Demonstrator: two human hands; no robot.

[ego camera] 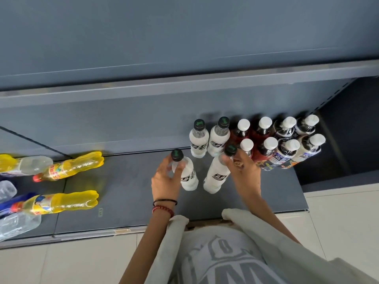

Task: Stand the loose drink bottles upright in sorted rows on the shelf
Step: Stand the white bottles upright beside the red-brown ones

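On the dark grey shelf [127, 193] my left hand [166, 181] grips the neck of an upright white bottle with a black cap [189, 177]. My right hand [244, 173] grips the neck of a second white black-capped bottle [216, 175] just to its right. Behind them stand two more white bottles [199, 140] [218, 138] side by side. Right of those stand two rows of white-capped bottles: red ones [260, 148] and dark-labelled ones [287, 152]. At the left lie yellow bottles [71, 165] [61, 202] and clear bottles [18, 224] on their sides.
An upper shelf board [184, 87] overhangs the back of the shelf. The shelf's front edge [92, 232] runs above a pale tiled floor [338, 222]. Bare shelf surface lies between the fallen yellow bottles and my hands.
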